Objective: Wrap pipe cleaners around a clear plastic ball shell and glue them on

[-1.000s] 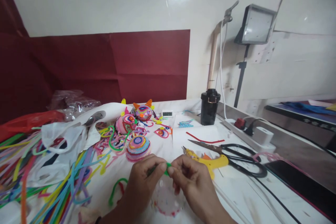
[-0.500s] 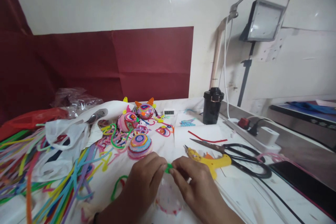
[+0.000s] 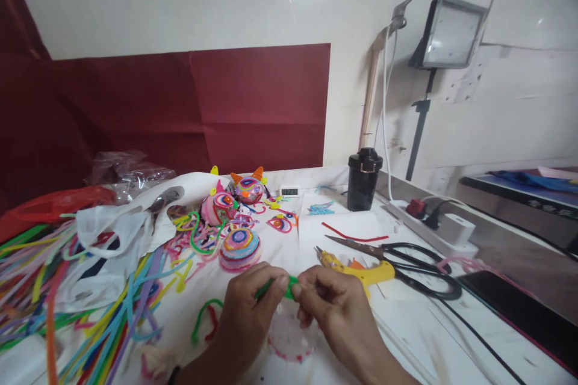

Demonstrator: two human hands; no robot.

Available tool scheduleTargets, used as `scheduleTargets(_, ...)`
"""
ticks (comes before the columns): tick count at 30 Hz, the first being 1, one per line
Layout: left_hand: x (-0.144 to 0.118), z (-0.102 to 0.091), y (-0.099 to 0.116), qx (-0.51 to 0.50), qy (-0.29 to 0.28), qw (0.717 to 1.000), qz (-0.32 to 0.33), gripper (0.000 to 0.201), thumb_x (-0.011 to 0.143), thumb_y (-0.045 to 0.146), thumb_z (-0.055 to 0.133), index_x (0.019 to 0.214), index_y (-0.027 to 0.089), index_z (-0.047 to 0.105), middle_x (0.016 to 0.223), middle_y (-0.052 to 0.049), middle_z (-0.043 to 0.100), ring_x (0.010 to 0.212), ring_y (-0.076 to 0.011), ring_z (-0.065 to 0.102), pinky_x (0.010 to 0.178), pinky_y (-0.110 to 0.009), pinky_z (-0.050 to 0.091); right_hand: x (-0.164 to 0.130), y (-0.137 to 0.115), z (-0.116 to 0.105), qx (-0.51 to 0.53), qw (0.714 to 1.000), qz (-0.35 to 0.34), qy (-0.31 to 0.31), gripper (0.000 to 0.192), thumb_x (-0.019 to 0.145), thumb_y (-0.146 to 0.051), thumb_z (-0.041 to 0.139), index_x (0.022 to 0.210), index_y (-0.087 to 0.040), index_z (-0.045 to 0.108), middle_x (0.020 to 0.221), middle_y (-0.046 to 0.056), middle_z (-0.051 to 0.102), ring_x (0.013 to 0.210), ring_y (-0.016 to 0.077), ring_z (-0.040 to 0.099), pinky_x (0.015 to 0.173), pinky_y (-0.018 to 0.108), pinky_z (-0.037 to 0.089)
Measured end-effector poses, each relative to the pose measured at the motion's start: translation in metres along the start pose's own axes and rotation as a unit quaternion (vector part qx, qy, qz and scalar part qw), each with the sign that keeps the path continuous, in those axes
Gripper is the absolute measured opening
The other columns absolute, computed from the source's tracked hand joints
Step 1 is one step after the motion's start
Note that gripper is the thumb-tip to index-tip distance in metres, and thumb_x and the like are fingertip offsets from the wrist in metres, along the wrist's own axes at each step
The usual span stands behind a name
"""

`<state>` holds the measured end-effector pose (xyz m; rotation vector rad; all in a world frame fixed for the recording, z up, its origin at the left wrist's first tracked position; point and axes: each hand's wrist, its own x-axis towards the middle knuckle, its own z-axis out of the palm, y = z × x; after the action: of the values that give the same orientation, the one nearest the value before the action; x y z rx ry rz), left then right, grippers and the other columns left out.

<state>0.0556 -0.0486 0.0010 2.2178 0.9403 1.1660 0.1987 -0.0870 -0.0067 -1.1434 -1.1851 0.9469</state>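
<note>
Low at the middle of the white table (image 3: 451, 337), the left hand (image 3: 246, 319) and right hand (image 3: 334, 310) meet fingertip to fingertip, both pinching 1 green pipe cleaner (image 3: 289, 287) between them. Just beyond lie a yellow glue gun (image 3: 361, 274) and black scissors (image 3: 406, 261); a striped ball (image 3: 239, 247) sits behind the left hand

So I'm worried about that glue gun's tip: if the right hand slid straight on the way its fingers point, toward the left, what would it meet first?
Probably the left hand: the right hand points at it, both pinching the green pipe cleaner. The yellow glue gun lies behind, off that line.
</note>
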Motion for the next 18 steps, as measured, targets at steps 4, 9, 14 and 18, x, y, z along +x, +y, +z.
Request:
scheduleTargets(4, 0.0017, 0.002, -0.0025, -0.053, 0.0, 0.997, -0.052, 0.027, 0.088, 0.031, 0.049, 0.071, 0.018, 0.064, 0.058, 0.002, 0.053, 0.055, -0.013, 0.051, 0.053, -0.023, 0.037, 0.0042, -0.0022, -0.0002, 0.053, 0.998, 0.036, 0.006, 0.023, 0.065, -0.035, 0.07, 0.06, -0.015, 0.061, 0.042, 0.0, 0.058, 0.038, 0.0125, 0.053, 0.043, 0.023, 0.043)
scheduleTargets(9, 0.0016, 0.005, -0.0041, -0.084, 0.007, 0.991, -0.108, 0.029, 0.086, 0.037, 0.051, 0.066, 0.017, 0.061, 0.052, 0.005, 0.043, 0.05, -0.0114, 0.043, 0.049, -0.022, 0.033, 0.0059, -0.002, 0.0002, 0.084, 0.995, 0.044, 0.026, 0.025, 0.062, -0.038, 0.073, 0.058, -0.015, 0.062, 0.04, -0.001, 0.059, 0.035, 0.0123, 0.053, 0.039, 0.023, 0.044)
scheduleTargets(14, -0.0018, 0.0092, -0.0013, -0.077, 0.011, 0.991, -0.105, 0.036, 0.089, 0.039, 0.048, 0.061, 0.018, 0.055, 0.052, 0.005, 0.044, 0.051, -0.0114, 0.044, 0.05, -0.022, 0.033, 0.0047, -0.0041, 0.0014, 0.106, 0.993, 0.038, 0.041, 0.027, 0.061, -0.039, 0.077, 0.058, -0.016, 0.063, 0.04, 0.0, 0.06, 0.035, 0.0131, 0.054, 0.039, 0.023, 0.045)
scheduleTargets(18, -0.0035, 0.0087, -0.0005, -0.027, 0.025, 0.998, -0.052, 0.036, 0.091, 0.035, 0.046, 0.06, 0.018, 0.053, 0.054, 0.004, 0.046, 0.053, -0.0115, 0.048, 0.053, -0.022, 0.036, 0.0043, -0.0029, 0.003, 0.118, 0.991, 0.033, 0.048, 0.028, 0.062, -0.039, 0.078, 0.059, -0.016, 0.063, 0.041, 0.0, 0.061, 0.035, 0.013, 0.055, 0.039, 0.023, 0.045)
